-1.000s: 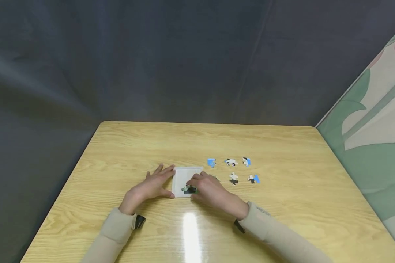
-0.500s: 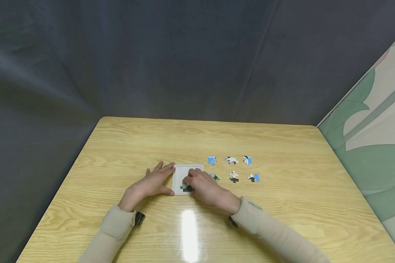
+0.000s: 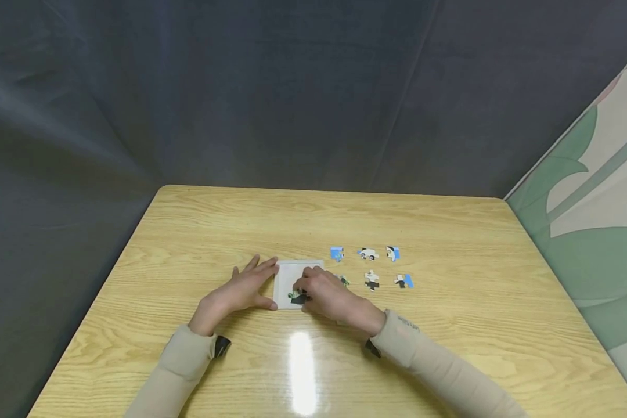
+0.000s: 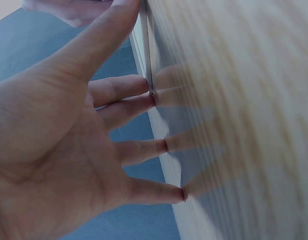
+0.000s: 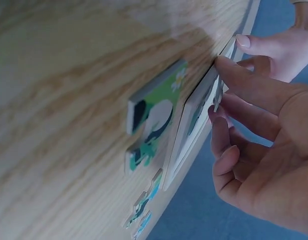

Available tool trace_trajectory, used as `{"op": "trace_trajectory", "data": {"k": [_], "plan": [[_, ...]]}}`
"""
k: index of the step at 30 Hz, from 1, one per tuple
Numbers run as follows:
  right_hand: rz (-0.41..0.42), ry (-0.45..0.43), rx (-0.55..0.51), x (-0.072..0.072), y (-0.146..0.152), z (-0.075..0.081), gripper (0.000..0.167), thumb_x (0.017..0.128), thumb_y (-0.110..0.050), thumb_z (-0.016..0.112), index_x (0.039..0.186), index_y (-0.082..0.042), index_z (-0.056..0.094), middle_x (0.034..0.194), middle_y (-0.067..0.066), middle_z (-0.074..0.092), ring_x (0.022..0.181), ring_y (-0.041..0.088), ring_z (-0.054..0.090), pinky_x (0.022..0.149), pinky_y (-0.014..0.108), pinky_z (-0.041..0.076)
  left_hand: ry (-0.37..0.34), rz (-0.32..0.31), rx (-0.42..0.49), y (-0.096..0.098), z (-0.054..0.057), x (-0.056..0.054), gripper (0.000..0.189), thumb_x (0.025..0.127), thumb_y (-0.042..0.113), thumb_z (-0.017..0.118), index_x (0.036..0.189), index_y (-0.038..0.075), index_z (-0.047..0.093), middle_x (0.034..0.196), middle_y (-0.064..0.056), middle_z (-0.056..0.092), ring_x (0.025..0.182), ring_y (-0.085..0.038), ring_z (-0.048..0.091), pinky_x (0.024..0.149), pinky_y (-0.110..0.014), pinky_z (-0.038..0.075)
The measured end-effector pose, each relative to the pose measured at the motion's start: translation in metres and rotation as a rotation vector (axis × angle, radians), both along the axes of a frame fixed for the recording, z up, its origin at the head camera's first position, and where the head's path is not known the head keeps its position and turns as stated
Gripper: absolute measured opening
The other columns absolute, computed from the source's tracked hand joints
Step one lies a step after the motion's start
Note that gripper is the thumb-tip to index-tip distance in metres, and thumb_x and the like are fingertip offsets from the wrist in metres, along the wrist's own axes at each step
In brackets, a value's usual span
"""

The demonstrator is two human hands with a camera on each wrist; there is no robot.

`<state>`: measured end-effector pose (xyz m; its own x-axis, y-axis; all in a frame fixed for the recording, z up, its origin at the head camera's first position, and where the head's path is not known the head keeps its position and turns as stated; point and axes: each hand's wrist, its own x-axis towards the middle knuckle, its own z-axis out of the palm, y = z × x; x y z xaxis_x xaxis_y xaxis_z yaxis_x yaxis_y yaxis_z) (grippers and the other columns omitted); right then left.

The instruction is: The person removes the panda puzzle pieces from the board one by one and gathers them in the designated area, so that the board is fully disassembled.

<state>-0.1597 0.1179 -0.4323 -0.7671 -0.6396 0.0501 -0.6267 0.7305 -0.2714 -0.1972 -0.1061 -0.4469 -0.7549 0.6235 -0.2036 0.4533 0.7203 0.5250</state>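
A shallow white puzzle tray [image 3: 287,281] lies on the table. Beside its left edge is my left hand [image 3: 240,292], fingers spread; in the left wrist view the fingertips [image 4: 179,194] rest on the wood, against or close to the tray rim. Over the lower right of the tray, my right hand [image 3: 331,296] pinches a dark green and black jigsaw piece [image 3: 299,298]. In the right wrist view, that jigsaw piece [image 5: 218,95] stands tilted between thumb and finger, seen nearly edge-on. The right hand hides part of the tray.
Right of the tray lie several loose jigsaw pieces, among them a blue one [image 3: 337,253], a panda-face one [image 3: 368,253] and a black-and-white one [image 3: 371,280]. Near the right hand is a green jigsaw piece [image 5: 156,117]. A dark curtain [image 3: 313,98] hangs behind the table.
The right hand has shifted slightly left, then a little back right, with the jigsaw piece over the tray. The left hand keeps its place. The head view has tilted slightly.
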Motion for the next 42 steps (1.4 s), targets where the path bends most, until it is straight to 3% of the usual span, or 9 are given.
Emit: {"op": "trace_trajectory", "data": {"k": [5,9,12,16,20,26,30,35,42], "plan": [[-0.028,0.027,-0.101,0.003,0.019,0.013,0.036,0.072,-0.005,0.083,0.106,-0.004,0.072,0.097,0.006,0.064,0.085,0.018,0.057,0.071,0.026,0.05,-0.001,-0.015,-0.003,0.004,0.0,0.0,0.083,0.08,0.033,0.077,0.147,0.004,0.038,0.159,-0.011,0.019,0.144,-0.045,0.004,0.099,-0.079,0.007],[-0.076,0.113,-0.173,0.009,0.059,0.033,0.037,0.072,0.0,0.082,0.107,-0.003,0.072,0.096,0.006,0.063,0.084,0.019,0.057,0.072,0.03,0.05,-0.006,-0.009,-0.007,0.007,0.001,0.0,0.084,0.079,0.033,0.078,0.147,0.003,0.038,0.159,-0.011,0.018,0.144,-0.044,0.004,0.099,-0.079,0.007],[-0.119,0.158,-0.192,0.02,0.094,0.038,0.037,0.069,0.005,0.082,0.104,-0.005,0.073,0.094,0.005,0.062,0.083,0.02,0.056,0.07,0.032,0.05,-0.01,-0.003,-0.014,0.006,0.002,-0.001,0.085,0.079,0.033,0.078,0.147,0.004,0.037,0.159,-0.009,0.018,0.144,-0.043,0.003,0.1,-0.078,0.006],[-0.141,0.139,-0.146,0.042,0.125,0.028,0.036,0.069,0.008,0.081,0.1,-0.007,0.075,0.095,0.003,0.062,0.084,0.018,0.056,0.068,0.03,0.05,0.001,-0.013,-0.013,0.003,0.001,-0.002,0.085,0.079,0.034,0.078,0.147,0.004,0.037,0.159,-0.01,0.018,0.144,-0.044,0.004,0.099,-0.079,0.007],[-0.113,0.095,-0.128,0.06,0.137,0.015,0.036,0.068,0.009,0.08,0.099,-0.009,0.076,0.097,0.003,0.062,0.086,0.016,0.055,0.069,0.028,0.052,0.002,-0.023,-0.004,0.0,0.001,-0.003,0.085,0.08,0.034,0.077,0.148,0.003,0.036,0.16,-0.01,0.017,0.144,-0.044,0.003,0.099,-0.079,0.007],[-0.05,0.083,-0.159,0.07,0.145,0.002,0.035,0.068,0.007,0.081,0.098,-0.008,0.076,0.097,0.002,0.063,0.087,0.015,0.055,0.071,0.03,0.051,0.005,-0.035,0.006,0.002,0.0,-0.002,0.084,0.08,0.034,0.077,0.148,0.004,0.036,0.16,-0.011,0.017,0.144,-0.044,0.004,0.099,-0.079,0.007],[-0.063,0.061,-0.151,0.074,0.145,-0.002,0.034,0.069,0.007,0.081,0.099,-0.007,0.075,0.097,0.002,0.063,0.086,0.014,0.055,0.071,0.029,0.051,-0.003,-0.04,0.01,0.006,0.002,-0.001,0.084,0.08,0.033,0.077,0.148,0.003,0.036,0.159,-0.011,0.017,0.144,-0.044,0.003,0.099,-0.078,0.006],[-0.06,0.116,-0.183,0.065,0.122,0.002,0.028,0.071,0.0,0.082,0.097,-0.006,0.075,0.095,0.003,0.063,0.084,0.014,0.056,0.07,0.027,0.052,0.006,-0.043,-0.009,0.004,0.004,-0.004,0.084,0.08,0.032,0.077,0.147,0.003,0.037,0.159,-0.011,0.017,0.144,-0.044,0.004,0.099,-0.079,0.007],[-0.006,0.112,-0.11,0.026,0.056,0.003,0.031,0.078,-0.013,0.08,0.106,-0.003,0.071,0.103,0.008,0.067,0.087,0.02,0.059,0.073,0.03,0.051,-0.005,-0.026,0.008,0.0,0.001,-0.004,0.083,0.079,0.032,0.077,0.147,0.003,0.037,0.159,-0.011,0.018,0.144,-0.045,0.003,0.099,-0.079,0.007]]}}
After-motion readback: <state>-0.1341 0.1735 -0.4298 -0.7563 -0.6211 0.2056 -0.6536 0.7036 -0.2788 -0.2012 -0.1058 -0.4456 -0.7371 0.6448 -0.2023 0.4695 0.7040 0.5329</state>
